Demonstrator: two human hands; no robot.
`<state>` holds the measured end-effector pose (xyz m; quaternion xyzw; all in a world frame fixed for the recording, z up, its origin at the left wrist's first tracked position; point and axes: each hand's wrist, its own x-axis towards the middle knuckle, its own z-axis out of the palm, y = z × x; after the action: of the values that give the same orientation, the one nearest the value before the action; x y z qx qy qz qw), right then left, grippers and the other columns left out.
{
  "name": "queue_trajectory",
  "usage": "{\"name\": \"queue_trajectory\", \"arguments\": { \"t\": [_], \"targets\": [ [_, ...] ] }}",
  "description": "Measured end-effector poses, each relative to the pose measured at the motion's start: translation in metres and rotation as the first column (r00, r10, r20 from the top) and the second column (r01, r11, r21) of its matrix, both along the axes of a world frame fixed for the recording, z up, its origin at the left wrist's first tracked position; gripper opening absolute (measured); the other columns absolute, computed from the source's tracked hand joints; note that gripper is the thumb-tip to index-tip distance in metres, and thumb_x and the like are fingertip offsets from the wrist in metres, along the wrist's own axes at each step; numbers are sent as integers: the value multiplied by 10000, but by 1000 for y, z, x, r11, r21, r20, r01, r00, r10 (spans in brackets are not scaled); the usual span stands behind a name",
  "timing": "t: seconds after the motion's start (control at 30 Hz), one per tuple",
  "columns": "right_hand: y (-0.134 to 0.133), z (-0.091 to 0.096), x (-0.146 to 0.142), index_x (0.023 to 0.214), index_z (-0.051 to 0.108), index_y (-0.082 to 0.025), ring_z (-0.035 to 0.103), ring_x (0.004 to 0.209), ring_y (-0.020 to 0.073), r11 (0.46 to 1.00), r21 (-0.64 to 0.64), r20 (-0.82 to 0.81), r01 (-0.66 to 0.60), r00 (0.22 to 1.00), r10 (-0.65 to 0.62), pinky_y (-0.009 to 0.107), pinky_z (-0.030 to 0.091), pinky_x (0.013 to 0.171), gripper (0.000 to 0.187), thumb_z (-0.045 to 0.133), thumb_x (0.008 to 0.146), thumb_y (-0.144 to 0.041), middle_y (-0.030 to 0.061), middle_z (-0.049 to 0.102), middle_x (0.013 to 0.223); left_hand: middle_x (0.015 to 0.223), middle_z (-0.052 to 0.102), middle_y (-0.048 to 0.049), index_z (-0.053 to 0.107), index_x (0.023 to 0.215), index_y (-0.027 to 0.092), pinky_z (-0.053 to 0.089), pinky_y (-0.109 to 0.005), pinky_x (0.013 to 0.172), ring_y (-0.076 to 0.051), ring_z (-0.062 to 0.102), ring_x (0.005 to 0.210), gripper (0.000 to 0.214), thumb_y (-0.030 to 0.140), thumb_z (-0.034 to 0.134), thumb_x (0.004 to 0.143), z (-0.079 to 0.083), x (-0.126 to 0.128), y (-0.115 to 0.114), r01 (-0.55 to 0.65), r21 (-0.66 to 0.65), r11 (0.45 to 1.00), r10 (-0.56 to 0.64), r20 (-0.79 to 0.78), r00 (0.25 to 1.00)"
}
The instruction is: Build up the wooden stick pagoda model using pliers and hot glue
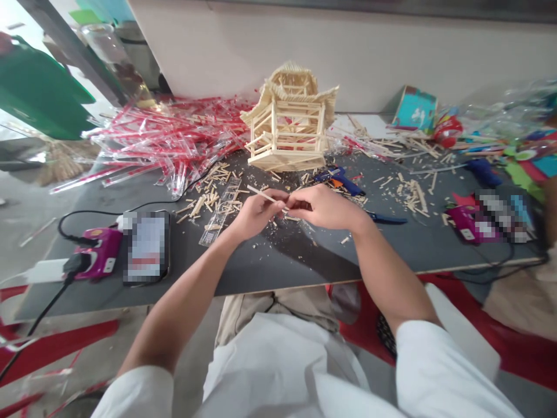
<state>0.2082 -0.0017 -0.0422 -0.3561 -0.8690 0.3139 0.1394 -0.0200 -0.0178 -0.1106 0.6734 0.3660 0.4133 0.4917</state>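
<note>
We look through a single camera worn on the head. It sits above and behind the left hand (256,212) and right hand (324,207) and faces forward and down. Both hands sit close, near mid-frame. Beyond them the view runs across the table (270,264) to the wall (391,52), and beneath them it takes in the lap (278,348).

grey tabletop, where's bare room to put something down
Bare: the front of the grey tabletop, nearer than the left hand and right hand, and the patch between the right forearm and the magenta plastic box at right. Both hands pinch a thin wooden stick. Crowded: wooden offcuts around the pale stick-built model house, red-and-clear plastic wrappers back left.
</note>
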Motion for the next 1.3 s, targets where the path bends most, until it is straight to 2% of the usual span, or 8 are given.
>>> {"name": "queue_trajectory", "arguments": {
  "t": [0.13, 0.3, 0.43, 0.53, 0.63, 0.8, 1.07, 1.3],
  "targets": [
    [2, 13, -9, 912, 728, -182, 585, 648, 129, 998, 55, 53, 27, 998, -30, 264, 397, 627, 114, 650, 923, -265, 8, 709, 769, 722, 727, -39, 739, 884, 172, 519, -260, 584, -126, 639, 586, 288, 430, 651, 980, 1, -2, 2, -124, 28, 992, 126, -84, 988],
    [3, 61, -4, 894, 719, -202, 594, 640, 136, 988, 142, 5, 63, 998, -65, 300, 445, 624, 126, 674, 932, -313, 1, 698, 761, 658, 678, 0, 696, 850, 189, 481, -239, 530, -105, 584, 524, 243, 389, 646, 978, 3, -5, 6, -291, 55, 955, 292, -7, 957],
    [2, 101, -2, 872, 699, -244, 568, 636, 126, 925, 302, -268, 229, 952, -148, 306, 431, 586, 136, 762, 913, -357, -23, 662, 773, 652, 672, 1, 691, 886, 193, 470, -229, 528, -109, 601, 534, 263, 401, 583, 1006, -2, -11, 13, -441, 81, 894, 446, -52, 893],
    [0, 115, -2, 865, 703, -290, 571, 684, 132, 831, 341, -572, 440, 798, -188, 312, 454, 598, 187, 814, 887, -439, -18, 657, 866, 742, 724, -19, 694, 968, 191, 497, -235, 554, -120, 640, 568, 290, 403, 508, 1037, -8, -20, 19, -511, 86, 855, 518, -122, 847],
    [1, 114, -2, 884, 720, -303, 556, 623, 127, 795, 275, -704, 541, 676, -217, 315, 435, 560, 205, 814, 888, -485, -28, 654, 799, 991, 779, -63, 705, 1106, 191, 548, -265, 659, -141, 687, 687, 259, 307, 485, 1036, -11, -26, 21, -511, 209, 834, 550, -243, 799],
    [18, 101, 0, 937, 733, -234, 620, 563, 104, 857, 296, -629, 422, 761, -157, 278, 440, 491, 210, 785, 930, -437, -10, 744, 806, 1249, 694, -95, 699, 1206, 206, 587, -301, 786, -160, 696, 849, 282, 303, 482, 1054, -6, -19, 12, -411, 387, 825, 535, -305, 787],
    [47, 84, -6, 951, 716, -226, 662, 598, 119, 893, 274, -461, 358, 864, -205, 246, 470, 549, 355, 691, 967, -580, -6, 703, 795, 1147, 714, -69, 700, 1146, 220, 552, -274, 661, -122, 641, 711, 242, 318, 496, 1062, 24, -14, 4, -386, 395, 834, 512, -294, 807],
    [62, 76, -19, 902, 678, -243, 665, 678, 154, 893, 233, -428, 384, 865, -261, 284, 514, 604, 157, 744, 952, -376, 18, 724, 859, 1008, 754, -39, 730, 1072, 207, 527, -273, 671, -120, 629, 704, 162, 268, 608, 987, 65, -19, 14, -359, 534, 765, 562, -281, 778]
  ]
}}
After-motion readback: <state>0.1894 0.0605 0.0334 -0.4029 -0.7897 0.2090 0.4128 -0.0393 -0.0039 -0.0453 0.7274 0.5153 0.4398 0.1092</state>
